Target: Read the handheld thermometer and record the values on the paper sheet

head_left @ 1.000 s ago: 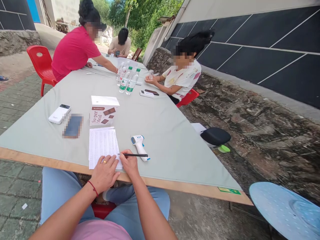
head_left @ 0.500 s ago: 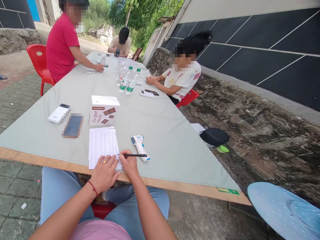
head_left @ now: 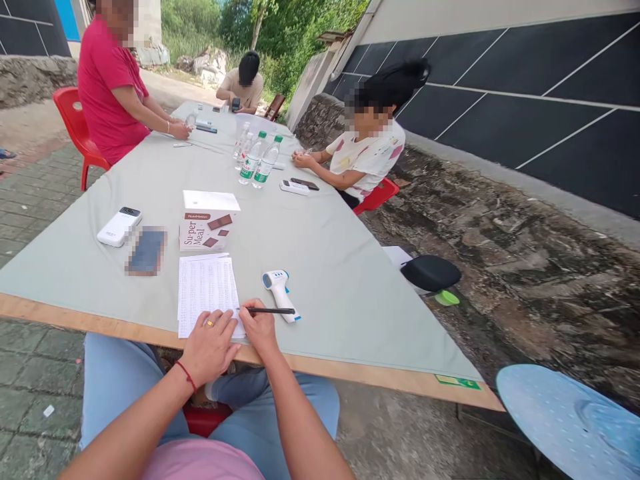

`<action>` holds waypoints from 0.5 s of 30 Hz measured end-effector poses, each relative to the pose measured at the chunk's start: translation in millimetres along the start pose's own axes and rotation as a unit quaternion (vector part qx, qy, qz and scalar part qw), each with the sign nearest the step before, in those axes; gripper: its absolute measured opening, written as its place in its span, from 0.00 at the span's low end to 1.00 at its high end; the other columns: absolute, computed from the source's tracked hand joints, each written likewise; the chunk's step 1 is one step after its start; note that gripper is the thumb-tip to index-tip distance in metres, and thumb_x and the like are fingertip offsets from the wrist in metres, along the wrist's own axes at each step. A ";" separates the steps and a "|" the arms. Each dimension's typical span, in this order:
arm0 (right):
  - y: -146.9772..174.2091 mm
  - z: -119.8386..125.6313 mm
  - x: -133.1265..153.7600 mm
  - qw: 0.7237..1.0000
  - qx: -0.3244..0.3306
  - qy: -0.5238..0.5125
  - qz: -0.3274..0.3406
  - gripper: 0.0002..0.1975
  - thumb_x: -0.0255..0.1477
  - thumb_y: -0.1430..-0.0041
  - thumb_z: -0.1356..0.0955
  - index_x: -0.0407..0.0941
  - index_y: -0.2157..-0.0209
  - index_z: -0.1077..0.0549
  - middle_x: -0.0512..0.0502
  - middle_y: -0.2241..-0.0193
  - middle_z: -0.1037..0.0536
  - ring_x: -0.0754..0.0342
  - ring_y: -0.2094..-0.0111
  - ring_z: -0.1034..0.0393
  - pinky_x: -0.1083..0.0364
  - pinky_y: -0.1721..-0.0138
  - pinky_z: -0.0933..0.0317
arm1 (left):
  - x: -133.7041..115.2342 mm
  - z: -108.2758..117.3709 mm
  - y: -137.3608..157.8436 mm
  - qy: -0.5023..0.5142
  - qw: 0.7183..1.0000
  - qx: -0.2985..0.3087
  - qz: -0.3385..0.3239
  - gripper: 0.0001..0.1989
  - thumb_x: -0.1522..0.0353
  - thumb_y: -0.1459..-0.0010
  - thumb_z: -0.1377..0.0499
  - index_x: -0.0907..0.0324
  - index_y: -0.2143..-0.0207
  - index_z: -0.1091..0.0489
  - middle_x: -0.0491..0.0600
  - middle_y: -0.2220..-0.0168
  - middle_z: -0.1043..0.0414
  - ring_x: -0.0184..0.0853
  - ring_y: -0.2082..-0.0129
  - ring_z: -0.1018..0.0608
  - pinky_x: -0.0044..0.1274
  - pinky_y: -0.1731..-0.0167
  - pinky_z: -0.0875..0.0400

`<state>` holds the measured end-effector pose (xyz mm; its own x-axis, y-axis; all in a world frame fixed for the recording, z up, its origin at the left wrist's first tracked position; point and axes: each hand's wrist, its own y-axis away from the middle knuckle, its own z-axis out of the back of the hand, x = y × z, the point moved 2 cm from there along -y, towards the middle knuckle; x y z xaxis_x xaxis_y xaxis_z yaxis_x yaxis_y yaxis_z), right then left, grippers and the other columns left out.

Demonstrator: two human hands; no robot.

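Sheets of paper [head_left: 205,287] with dense rows of writing lie at the table's near edge. My left hand [head_left: 210,343] rests flat on their lower right part, fingers extended, a gold ring on one finger. Right beside it, my right hand [head_left: 259,328] grips a black pen [head_left: 273,311], its tip end at the paper's right edge. A white infrared thermometer [head_left: 281,295] lies just right of the pen. Behind the sheets stands a white and brown box [head_left: 210,220] marked "Su-per Meal".
A white power bank [head_left: 120,227] and a blurred dark phone [head_left: 146,251] lie to the left. Water bottles [head_left: 263,163] stand mid-table. One person in red [head_left: 113,93] sits left, another [head_left: 367,153] right, a third [head_left: 243,87] at the far end. A blue polka-dot cover [head_left: 565,413] is at lower right.
The person in red has leaned back and drawn the hands and a clear bottle leftward. My hands and the pen show hardly any movement.
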<state>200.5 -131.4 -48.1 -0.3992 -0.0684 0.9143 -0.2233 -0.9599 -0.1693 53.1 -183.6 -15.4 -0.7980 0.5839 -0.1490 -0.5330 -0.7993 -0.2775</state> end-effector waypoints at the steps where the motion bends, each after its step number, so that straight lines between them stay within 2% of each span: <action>1: 0.1 0.2 -0.2 1.000 -0.003 -0.002 0.000 0.09 0.37 0.53 0.37 0.47 0.77 0.32 0.53 0.82 0.29 0.55 0.79 0.37 0.55 0.74 0.41 | 0.0 -0.1 0.1 0.001 1.000 -0.001 0.000 0.21 0.60 0.37 0.47 0.59 0.45 0.37 0.54 0.43 0.35 0.43 0.46 0.34 0.37 0.46 0.42; 15: -0.1 -0.1 -0.1 1.000 -0.001 0.007 -0.011 0.09 0.37 0.54 0.38 0.47 0.76 0.32 0.52 0.81 0.29 0.54 0.78 0.36 0.55 0.73 0.41 | 0.1 -0.7 0.4 0.002 1.000 0.002 0.001 0.22 0.60 0.38 0.47 0.59 0.44 0.37 0.54 0.40 0.36 0.44 0.45 0.34 0.37 0.46 0.43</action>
<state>200.5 -131.3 -48.3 -0.4062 -0.0440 0.9127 -0.2341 -0.9605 -0.1505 52.9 -183.8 -16.2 -0.7982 0.5827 -0.1528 -0.5323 -0.8010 -0.2740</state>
